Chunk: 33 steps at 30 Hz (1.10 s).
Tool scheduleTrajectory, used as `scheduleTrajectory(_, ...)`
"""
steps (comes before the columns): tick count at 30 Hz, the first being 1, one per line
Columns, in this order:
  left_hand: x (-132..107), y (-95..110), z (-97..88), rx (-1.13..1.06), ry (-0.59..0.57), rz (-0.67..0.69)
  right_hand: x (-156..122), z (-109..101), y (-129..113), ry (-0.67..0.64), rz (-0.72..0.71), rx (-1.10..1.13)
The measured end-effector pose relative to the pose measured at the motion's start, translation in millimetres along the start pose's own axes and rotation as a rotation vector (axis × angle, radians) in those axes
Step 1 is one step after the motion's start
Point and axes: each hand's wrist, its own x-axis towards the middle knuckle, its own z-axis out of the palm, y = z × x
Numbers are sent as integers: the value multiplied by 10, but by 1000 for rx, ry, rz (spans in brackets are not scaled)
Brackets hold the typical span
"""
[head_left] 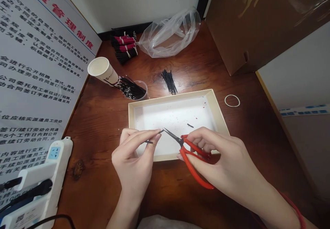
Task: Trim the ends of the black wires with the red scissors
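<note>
My left hand pinches a short black wire between thumb and fingers, with one end poking out past the fingertips. Around the red handles of a pair of scissors my right hand is closed. The dark scissor tips point left and lie right at the wire's end; whether they touch it I cannot tell. Both hands are over the near side of a shallow white-lined box. Inside the box lie a small black piece and scattered tiny red and dark bits.
Behind the box are a bunch of black wires, a clear cup of black wires and a paper cup. Farther back lie tied red and black bundles and a plastic bag. A rubber band sits right, a power strip left.
</note>
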Motion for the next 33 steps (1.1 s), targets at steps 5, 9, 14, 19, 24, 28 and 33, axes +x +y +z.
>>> scheduleTrajectory(5, -4, -6, 0, 6, 13, 38, -22, 2, 18, 9, -8, -12)
scheduleTrajectory(9, -4, -5, 0, 3, 21, 37, -53, 5, 37, 23, -15, -32)
scheduleTrajectory(14, -2, -8, 10, 4, 26, 36, -64, 22, 48, 16, -12, -70)
scheduleTrajectory(19, -4, -13, 12, -1, 27, 35, -67, 25, 56, 20, -19, -72)
scheduleTrajectory(24, -3, -1, 10, -20, 27, 9, -55, 0, 34, 54, -19, -72)
scheduleTrajectory(28, 1, 2, 15, -23, 33, 10, -23, -7, -9, 63, -16, -32)
scheduleTrajectory(33, 0, 4, 12, -4, 33, 22, -19, -11, -29, 15, 16, 0)
